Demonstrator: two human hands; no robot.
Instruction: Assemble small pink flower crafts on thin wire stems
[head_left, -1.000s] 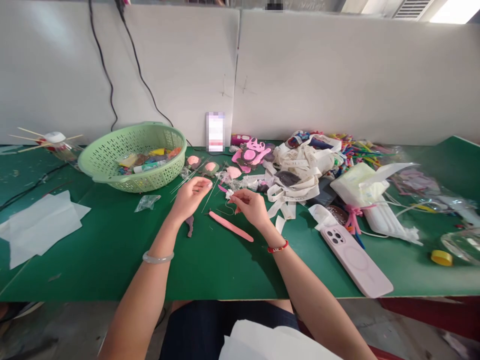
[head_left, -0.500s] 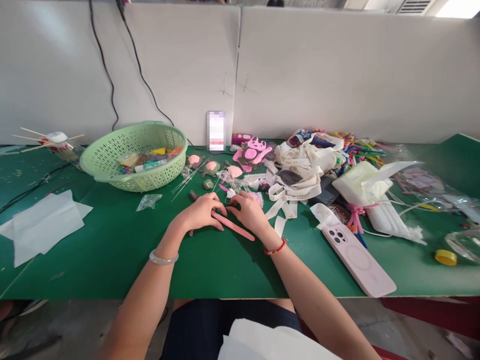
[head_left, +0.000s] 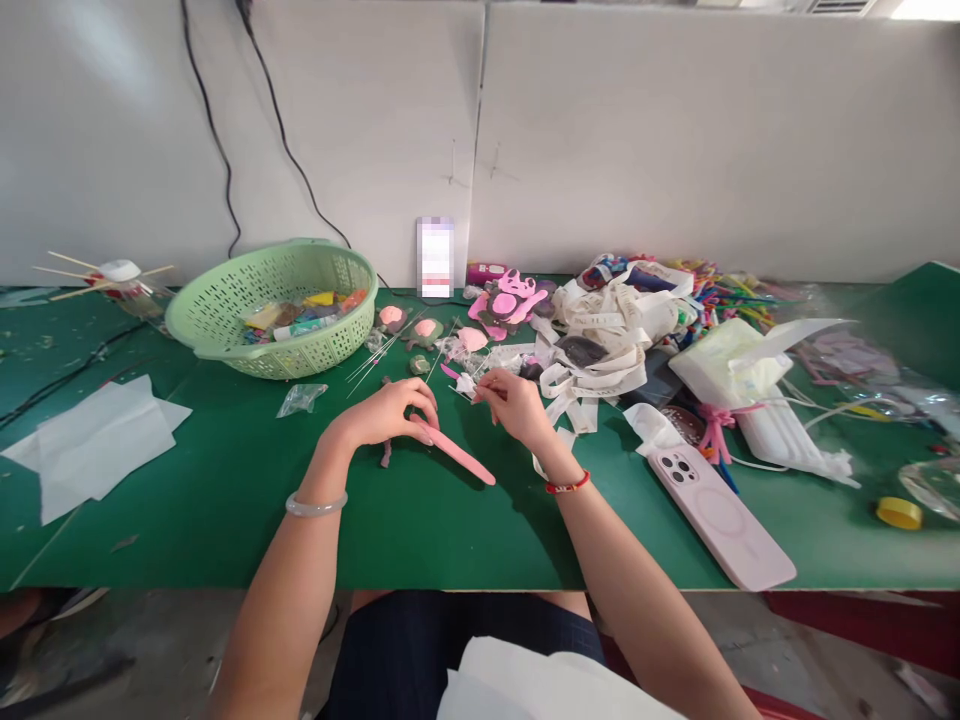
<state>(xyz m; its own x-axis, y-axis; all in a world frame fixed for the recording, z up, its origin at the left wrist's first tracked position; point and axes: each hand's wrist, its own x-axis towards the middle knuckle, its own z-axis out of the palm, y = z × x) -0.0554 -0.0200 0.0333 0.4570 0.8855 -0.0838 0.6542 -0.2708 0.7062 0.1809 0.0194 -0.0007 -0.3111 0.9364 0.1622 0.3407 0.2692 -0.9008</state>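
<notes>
A long pink strip (head_left: 459, 457) slants over the green table, its upper end between the thumb and fingers of my left hand (head_left: 397, 412). Beneath that hand, part of a dark greyish piece (head_left: 386, 453) shows on the tabletop. My right hand (head_left: 510, 402) is raised to the right, its thumb and fingertips pinched together beside a small white lump (head_left: 465, 384); anything between those fingertips is too small to make out. Round pink-topped pieces (head_left: 425, 330) lie behind my hands, near thin metal rods (head_left: 384, 352).
A green basket (head_left: 281, 350) of small packets stands at the left, near white sheets (head_left: 101, 445). White ribbons (head_left: 600, 320), a tissue pack (head_left: 731, 370) and a pink phone (head_left: 720, 515) lie at the right. A lit phone (head_left: 435, 258) leans against the wall.
My right hand has moved away from my left hand, up and to the right. My left hand has shifted slightly left, with the pink strip still at its fingers.
</notes>
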